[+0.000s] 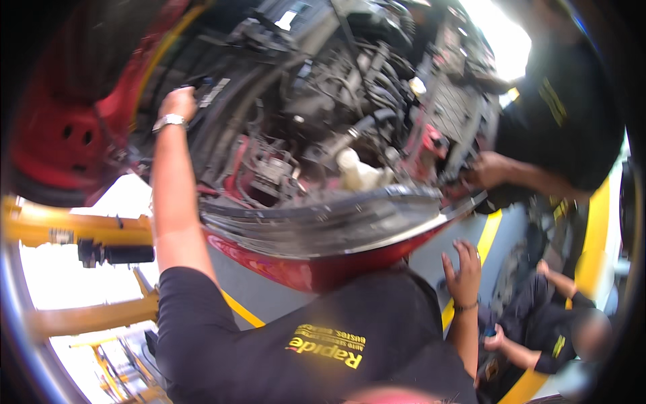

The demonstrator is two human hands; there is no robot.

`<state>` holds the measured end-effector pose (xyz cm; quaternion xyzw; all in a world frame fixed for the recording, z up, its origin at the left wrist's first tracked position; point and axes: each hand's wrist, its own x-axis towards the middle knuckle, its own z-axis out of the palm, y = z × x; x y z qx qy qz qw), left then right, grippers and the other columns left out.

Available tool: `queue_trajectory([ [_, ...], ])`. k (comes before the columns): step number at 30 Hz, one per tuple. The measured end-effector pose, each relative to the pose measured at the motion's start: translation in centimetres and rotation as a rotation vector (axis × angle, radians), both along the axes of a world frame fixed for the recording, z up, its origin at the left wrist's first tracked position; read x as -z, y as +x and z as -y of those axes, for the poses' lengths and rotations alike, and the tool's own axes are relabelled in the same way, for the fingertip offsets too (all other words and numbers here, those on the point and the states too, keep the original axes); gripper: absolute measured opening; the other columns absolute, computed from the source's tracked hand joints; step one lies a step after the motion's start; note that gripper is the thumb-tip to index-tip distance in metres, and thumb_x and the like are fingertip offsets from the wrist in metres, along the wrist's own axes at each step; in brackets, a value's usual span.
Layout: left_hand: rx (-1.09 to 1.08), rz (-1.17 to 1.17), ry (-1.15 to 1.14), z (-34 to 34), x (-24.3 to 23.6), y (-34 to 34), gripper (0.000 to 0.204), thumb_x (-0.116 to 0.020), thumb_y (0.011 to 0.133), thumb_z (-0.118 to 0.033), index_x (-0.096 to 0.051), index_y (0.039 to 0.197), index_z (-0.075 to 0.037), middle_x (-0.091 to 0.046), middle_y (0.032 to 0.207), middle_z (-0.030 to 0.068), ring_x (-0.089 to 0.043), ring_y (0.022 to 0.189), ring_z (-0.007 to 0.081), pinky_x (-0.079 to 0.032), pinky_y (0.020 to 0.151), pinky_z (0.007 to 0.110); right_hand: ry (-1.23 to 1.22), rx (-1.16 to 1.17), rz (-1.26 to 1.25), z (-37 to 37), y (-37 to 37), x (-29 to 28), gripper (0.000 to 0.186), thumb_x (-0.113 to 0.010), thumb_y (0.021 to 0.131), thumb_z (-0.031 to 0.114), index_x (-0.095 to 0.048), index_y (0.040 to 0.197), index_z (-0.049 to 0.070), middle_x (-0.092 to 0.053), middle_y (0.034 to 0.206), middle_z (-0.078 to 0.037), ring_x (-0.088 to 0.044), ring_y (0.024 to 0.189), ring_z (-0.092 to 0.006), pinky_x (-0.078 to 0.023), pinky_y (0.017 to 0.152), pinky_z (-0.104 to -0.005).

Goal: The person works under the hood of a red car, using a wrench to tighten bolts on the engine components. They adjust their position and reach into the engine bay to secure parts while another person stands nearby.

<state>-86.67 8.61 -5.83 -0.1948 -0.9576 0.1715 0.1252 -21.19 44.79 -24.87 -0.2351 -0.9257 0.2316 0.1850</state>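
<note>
My left arm stretches over the left side of an open engine bay [316, 114]. At its far left edge, my left hand [178, 102], with a metal watch at the wrist, is closed beside a dark part; blur hides what the fingers hold. My right hand [463, 273] is raised in front of the car, fingers apart and nothing in it, a ring and a dark bracelet on it. Between my hands lies a red front bumper [296, 268] below a dark front panel [323, 232]. A whitish plastic reservoir [360, 172] sits behind the panel.
At the right, a co-worker's hand [490, 170] touches the car's front corner. Another person [531, 330] crouches lower right near a tyre [511, 273]. A red body panel [74, 135] stands at left, above yellow metal beams [94, 316]. Yellow lines [490, 232] mark the grey floor.
</note>
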Motion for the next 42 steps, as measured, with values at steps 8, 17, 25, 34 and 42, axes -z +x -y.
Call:
queue_trajectory([
  [8, 0.029, -0.185, -0.016, 5.8, -1.3, 3.8, 0.028, -0.054, 0.098, -0.014, -0.064, 0.125, -0.013, -0.069, 0.124, 0.0153, -0.066, 0.11, 0.0418, -0.054, 0.088, 0.056, -0.035, 0.03, -0.034, 2.3, 1.3, -0.7, 0.032, -0.078, 0.086, 0.017, -0.068, 0.113, 0.003, -0.068, 0.118, -0.015, -0.065, 0.109, -0.0357, -0.051, 0.093, -0.0456],
  [17, 0.461, -0.26, 0.218, 0.6, -2.4, 27.2, 0.025, -0.058, 0.1, -0.007, -0.068, 0.123, -0.003, -0.07, 0.116, 0.015, -0.068, 0.104, 0.0372, -0.053, 0.09, 0.046, -0.518, -0.054, -0.445, 2.5, -0.6, -3.3, 0.032, -0.08, 0.086, 0.017, -0.069, 0.113, 0.003, -0.069, 0.111, -0.013, -0.068, 0.096, -0.0274, -0.056, 0.08, -0.0362],
  [25, 1.21, 0.441, 0.016, -19.8, 5.6, 44.0, 0.028, -0.072, 0.081, -0.013, -0.076, 0.108, -0.012, -0.07, 0.108, 0.0033, -0.068, 0.104, 0.0231, -0.052, 0.091, 0.042, -1.163, -0.515, -0.06, -4.5, 1.1, -4.0, 0.06, -0.075, 0.096, 0.035, -0.055, 0.142, 0.002, -0.071, 0.103, -0.013, -0.071, 0.086, -0.0265, -0.056, 0.079, -0.0359],
  [34, 1.278, 0.714, 0.471, -33.0, 17.0, 48.0, 0.029, -0.068, 0.082, -0.018, -0.075, 0.109, -0.01, -0.07, 0.115, 0.0057, -0.068, 0.111, 0.0258, -0.055, 0.096, 0.043, -1.85, 0.048, 0.35, -11.3, 7.1, -3.7, 0.047, -0.053, 0.107, 0.025, -0.052, 0.145, -0.001, -0.062, 0.104, -0.005, -0.059, 0.082, -0.0104, -0.051, 0.074, -0.0252],
  [42, 1.096, 0.824, 0.512, -31.0, 14.4, 44.2, 0.023, -0.069, 0.084, -0.017, -0.076, 0.106, -0.012, -0.073, 0.108, 0.0055, -0.069, 0.096, 0.0226, -0.056, 0.082, 0.038, -1.202, -0.072, 0.418, -17.1, 4.1, -3.2, 0.045, -0.064, 0.097, 0.016, -0.061, 0.138, -0.003, -0.068, 0.099, -0.01, -0.064, 0.082, -0.0171, -0.051, 0.076, -0.0289],
])
